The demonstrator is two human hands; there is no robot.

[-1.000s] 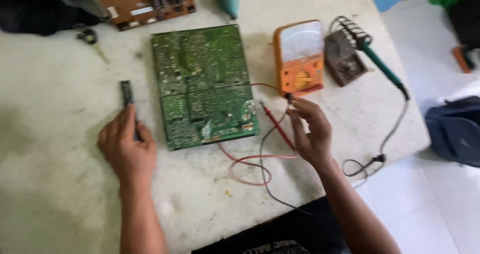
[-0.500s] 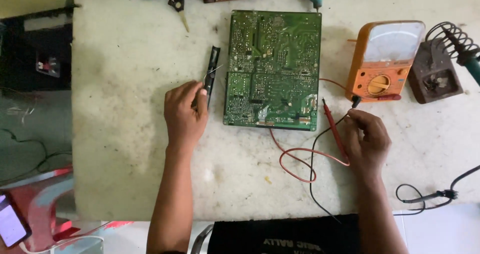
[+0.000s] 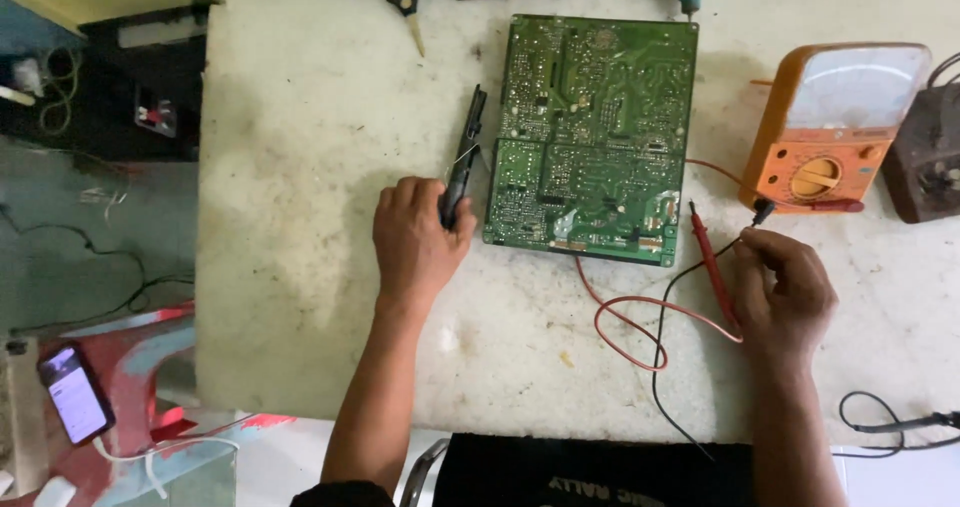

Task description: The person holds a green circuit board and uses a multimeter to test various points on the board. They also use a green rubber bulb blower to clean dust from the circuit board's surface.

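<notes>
So from my feed the green circuit board (image 3: 592, 137) lies solder-side up for probing. Left hand (image 3: 418, 242), just left of it, pinches a black probe (image 3: 460, 167); right hand (image 3: 785, 287), off its lower-right corner, grips the red probe (image 3: 712, 262) wired to the orange multimeter (image 3: 835, 127).

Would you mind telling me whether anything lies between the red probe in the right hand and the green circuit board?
Nothing visible does. The red probe in the right hand lies just off the lower right corner of the green circuit board, with only bare tabletop between. The red lead loops nearer the person, out of that gap.
</notes>
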